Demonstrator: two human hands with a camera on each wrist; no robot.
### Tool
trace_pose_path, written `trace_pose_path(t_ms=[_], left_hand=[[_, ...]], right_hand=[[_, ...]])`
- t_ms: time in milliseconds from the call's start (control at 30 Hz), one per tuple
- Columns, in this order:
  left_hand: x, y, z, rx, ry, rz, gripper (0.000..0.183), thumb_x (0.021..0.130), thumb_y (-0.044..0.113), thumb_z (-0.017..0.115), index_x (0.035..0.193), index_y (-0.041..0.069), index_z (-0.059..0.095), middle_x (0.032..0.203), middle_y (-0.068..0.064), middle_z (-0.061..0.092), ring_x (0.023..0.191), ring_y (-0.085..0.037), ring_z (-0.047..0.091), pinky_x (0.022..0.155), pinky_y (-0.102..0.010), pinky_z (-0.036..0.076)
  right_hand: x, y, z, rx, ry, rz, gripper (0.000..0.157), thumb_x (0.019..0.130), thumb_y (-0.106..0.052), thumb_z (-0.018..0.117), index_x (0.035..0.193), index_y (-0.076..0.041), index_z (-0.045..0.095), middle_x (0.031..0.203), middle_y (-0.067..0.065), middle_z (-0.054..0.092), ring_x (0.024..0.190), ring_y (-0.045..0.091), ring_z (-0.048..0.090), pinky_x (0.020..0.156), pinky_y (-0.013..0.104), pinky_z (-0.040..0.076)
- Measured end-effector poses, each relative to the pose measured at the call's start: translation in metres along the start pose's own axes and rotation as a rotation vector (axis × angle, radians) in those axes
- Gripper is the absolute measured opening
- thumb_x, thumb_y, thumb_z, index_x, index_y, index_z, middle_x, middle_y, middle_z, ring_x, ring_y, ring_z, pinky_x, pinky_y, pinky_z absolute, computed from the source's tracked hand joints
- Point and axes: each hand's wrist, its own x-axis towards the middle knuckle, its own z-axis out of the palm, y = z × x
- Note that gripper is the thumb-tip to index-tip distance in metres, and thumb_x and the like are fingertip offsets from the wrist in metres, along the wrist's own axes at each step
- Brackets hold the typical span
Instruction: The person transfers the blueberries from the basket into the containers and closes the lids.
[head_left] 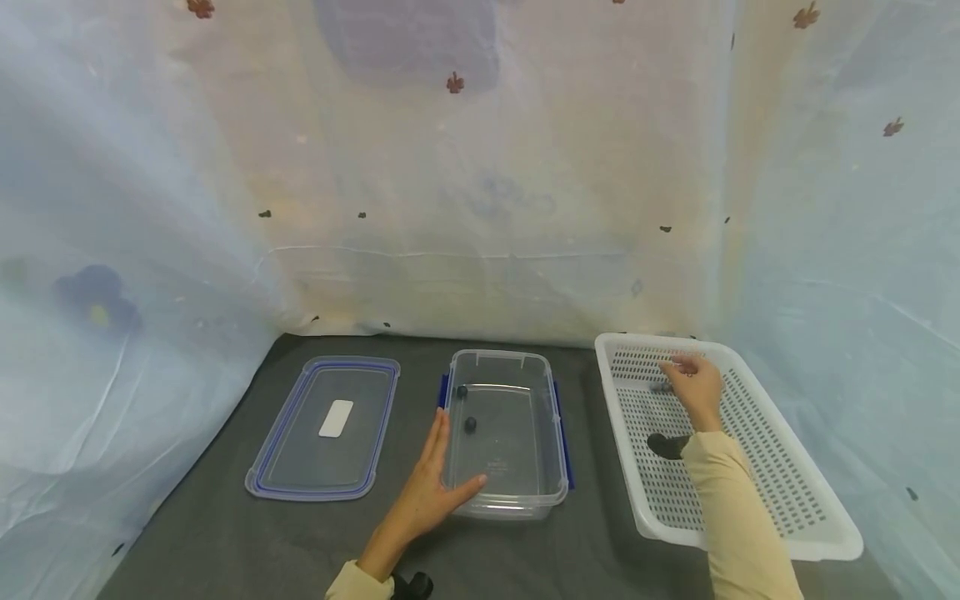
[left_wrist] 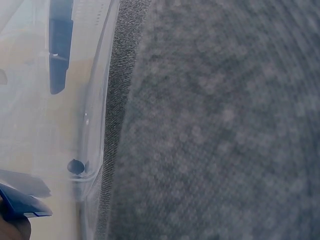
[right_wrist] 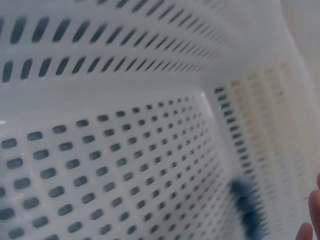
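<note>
White basket holds dark balls beside right hand, grip unclear; left hand spread at clear box

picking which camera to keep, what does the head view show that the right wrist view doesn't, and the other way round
Only the head view: the left hand at the clear container, two dark balls inside it, and the blue-edged lid lying apart.

Only the right wrist view: a close look at the dark pieces in the white basket, rounded shapes in a row, though blurred; the head view has them too small to tell.

Both: the basket, those dark pieces and at least part of the right hand.
</note>
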Motion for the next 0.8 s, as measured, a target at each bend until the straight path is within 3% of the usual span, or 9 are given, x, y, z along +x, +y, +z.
trace_pose_path(t_ms=[133,233,400,600,800], left_hand=[[0.000,-0.001,0.000,0.004,0.002,-0.002,0.106,0.083,0.044,0.074,0.154,0.001,0.008,0.161,-0.016,0.002,0.142,-0.038,0.011,0.106,-0.064,0.020],[0.000,-0.001,0.001,0.007,0.003,-0.009,0.106,0.083,0.045,0.073,0.155,0.003,0.008,0.161,-0.015,0.002,0.142,-0.038,0.012,0.105,-0.065,0.021],[0.000,-0.001,0.001,0.000,0.000,-0.015,0.106,0.083,0.045,0.073,0.156,0.005,0.007,0.161,-0.013,0.002,0.142,-0.039,0.012,0.104,-0.066,0.021],[0.001,-0.002,0.002,-0.001,-0.001,-0.009,0.106,0.083,0.045,0.073,0.155,0.005,0.007,0.161,-0.012,0.002,0.142,-0.039,0.013,0.105,-0.064,0.021],[0.000,-0.002,0.001,0.000,-0.003,-0.022,0.106,0.083,0.046,0.073,0.155,0.005,0.007,0.161,-0.013,0.001,0.142,-0.039,0.013,0.105,-0.065,0.021]], right_hand=[[-0.002,0.012,0.002,0.033,-0.019,0.080,0.032,0.089,-0.015,0.068,0.110,0.009,0.064,0.094,0.017,0.064,0.075,0.013,0.052,0.058,0.018,0.039],[-0.003,0.021,0.005,0.013,-0.027,0.102,0.031,0.088,-0.014,0.068,0.108,0.009,0.064,0.093,0.020,0.064,0.076,0.018,0.054,0.060,0.023,0.040],[-0.005,0.033,0.010,-0.069,-0.074,0.075,0.032,0.087,-0.012,0.066,0.110,0.011,0.063,0.092,0.025,0.064,0.082,0.033,0.058,0.066,0.033,0.043],[-0.004,0.042,0.018,-0.119,-0.191,0.075,0.036,0.088,-0.009,0.064,0.118,0.011,0.058,0.086,0.018,0.059,0.077,0.029,0.052,0.063,0.036,0.042],[-0.002,0.047,0.027,-0.160,-0.229,0.047,0.044,0.088,-0.009,0.062,0.125,0.012,0.052,0.093,0.025,0.058,0.084,0.037,0.054,0.075,0.050,0.045]])
